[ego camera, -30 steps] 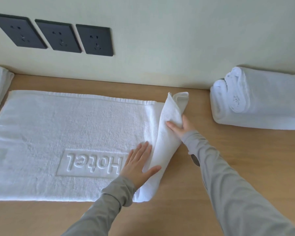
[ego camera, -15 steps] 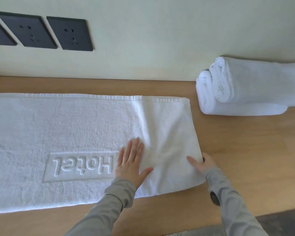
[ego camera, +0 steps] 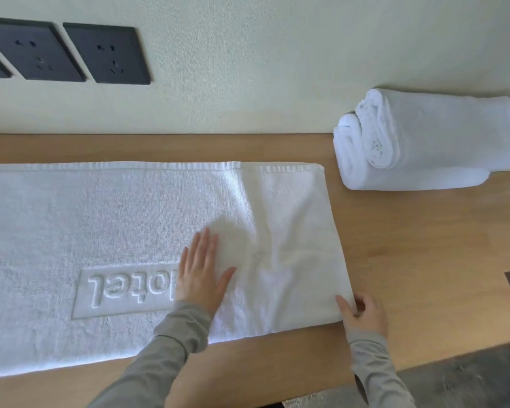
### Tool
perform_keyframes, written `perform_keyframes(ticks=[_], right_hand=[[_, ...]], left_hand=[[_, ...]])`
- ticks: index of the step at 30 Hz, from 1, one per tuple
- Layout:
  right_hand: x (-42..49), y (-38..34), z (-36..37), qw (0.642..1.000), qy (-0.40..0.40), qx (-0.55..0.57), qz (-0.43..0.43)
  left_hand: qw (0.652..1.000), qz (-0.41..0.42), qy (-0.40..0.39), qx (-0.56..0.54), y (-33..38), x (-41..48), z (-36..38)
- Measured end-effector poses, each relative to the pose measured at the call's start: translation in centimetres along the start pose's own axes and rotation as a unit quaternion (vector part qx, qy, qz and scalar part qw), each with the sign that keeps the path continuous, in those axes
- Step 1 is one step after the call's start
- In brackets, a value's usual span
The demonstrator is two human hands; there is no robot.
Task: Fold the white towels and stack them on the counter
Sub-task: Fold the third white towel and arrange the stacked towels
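Left hand (ego camera: 202, 275) flat, fingers straight, pressing the white towel (ego camera: 115, 225).
Right hand (ego camera: 362, 313) pinches the towel's near right corner on the wooden counter (ego camera: 409, 245).

Towel (ego camera: 124, 219): white, spread flat along wooden counter (ego camera: 418, 254); embossed "Hotel" panel upside down; ribbed hem on far edge; soft creases near right end.
Rolls (ego camera: 430, 142): two white rolled towels, one atop the other, back right, apart from towel.

Wooden counter (ego camera: 409, 245) bears flat towel (ego camera: 100, 219), rolled towels (ego camera: 424, 142)
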State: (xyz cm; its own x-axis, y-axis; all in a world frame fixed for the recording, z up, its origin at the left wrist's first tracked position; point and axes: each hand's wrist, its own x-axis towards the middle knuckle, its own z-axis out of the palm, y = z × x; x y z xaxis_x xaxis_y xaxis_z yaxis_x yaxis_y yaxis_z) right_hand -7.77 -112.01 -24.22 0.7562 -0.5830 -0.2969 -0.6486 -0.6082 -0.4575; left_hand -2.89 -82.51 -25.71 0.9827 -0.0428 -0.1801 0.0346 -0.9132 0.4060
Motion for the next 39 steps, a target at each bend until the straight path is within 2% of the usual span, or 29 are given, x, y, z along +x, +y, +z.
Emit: perform_keyframes(ticks=[5,8,12,14,18,20,25,27,32,39], right_hand=[[0.2,0.4,0.2,0.999,0.005,0.039,-0.012],[1.5,1.3,-0.7,0.999,-0.003,0.043,0.007],[2.2,2.1,-0.7,0.998,-0.052,-0.022,0.025],[2.5,1.2,-0.7,0.998,-0.054,0.002,0.024],[5.4,-3.2,-1.3,0.997,-0.018,0.015,-0.077],[7.8,-6.9,-1.0,0.990,-0.035,0.018,-0.138],[13.6,-16.7,1.8,0.944,-0.104,-0.075,-0.303],[15.6,-19.4,3.0,0.927,-0.134,-0.143,-0.319],[18.7,-22.5,5.1,0.896,-0.205,-0.239,-0.313],[18.5,-23.3,3.8,0.890,-0.137,-0.250,-0.355]], left_hand=[[0.997,-0.063,0.010,0.036,-3.7,1.2,-1.3],[0.997,-0.064,0.007,0.053,-4.8,1.4,-1.5],[0.997,-0.054,0.001,0.051,-4.7,1.1,-1.6],[0.998,-0.049,0.003,0.047,-4.6,1.0,-2.0],[0.998,-0.015,0.057,-0.008,-4.7,3.2,-4.1],[0.996,-0.015,0.081,-0.024,-5.0,5.7,-5.1],[0.995,-0.048,0.041,-0.082,-5.5,13.4,-7.9],[0.992,-0.084,0.020,-0.096,-5.6,16.0,-8.6],[0.991,-0.083,0.001,-0.109,-6.5,19.2,-8.4],[0.983,-0.133,0.003,-0.128,-6.8,19.6,-7.7]])
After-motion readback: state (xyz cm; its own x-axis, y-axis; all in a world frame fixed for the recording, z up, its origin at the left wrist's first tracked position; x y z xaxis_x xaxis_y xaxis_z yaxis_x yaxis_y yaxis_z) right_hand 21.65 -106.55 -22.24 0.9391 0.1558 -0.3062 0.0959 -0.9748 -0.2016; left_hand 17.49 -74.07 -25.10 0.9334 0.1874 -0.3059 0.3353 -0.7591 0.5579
